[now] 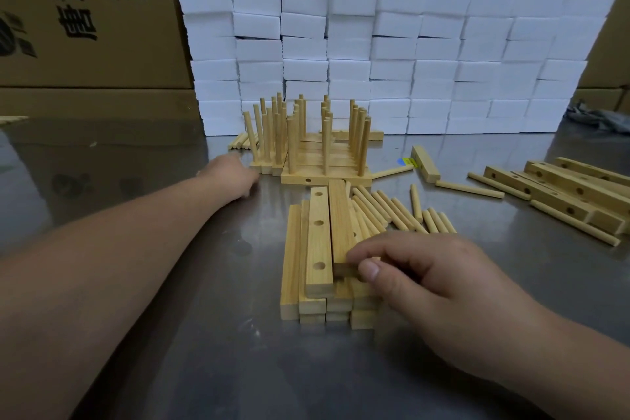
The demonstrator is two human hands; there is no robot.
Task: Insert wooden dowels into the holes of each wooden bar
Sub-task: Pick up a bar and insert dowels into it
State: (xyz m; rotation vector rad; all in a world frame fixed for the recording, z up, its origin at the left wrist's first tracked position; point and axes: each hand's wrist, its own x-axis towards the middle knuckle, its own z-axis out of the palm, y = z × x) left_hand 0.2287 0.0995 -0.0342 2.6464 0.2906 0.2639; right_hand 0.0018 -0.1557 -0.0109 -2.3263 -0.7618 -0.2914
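A pile of wooden bars point(318, 242) lies in the middle of the metal table point(170, 283); the top bar shows three holes. My right hand point(419, 280) pinches the near end of a bar point(341, 215) in that pile, thumb and fingers curled on it. Loose dowels point(392, 208) lie fanned out just behind the pile. Further back stand several bars with upright dowels point(306, 140) in them. My left hand point(235, 174) reaches to the left edge of that group, blurred; its fingers cannot be made out.
More drilled bars point(562, 191) and loose dowels point(470, 189) lie at the right. A short bar point(425, 164) lies by a yellow sticker. A wall of white foam blocks point(392, 44) stands at the back, cardboard boxes point(85, 17) behind and to the left.
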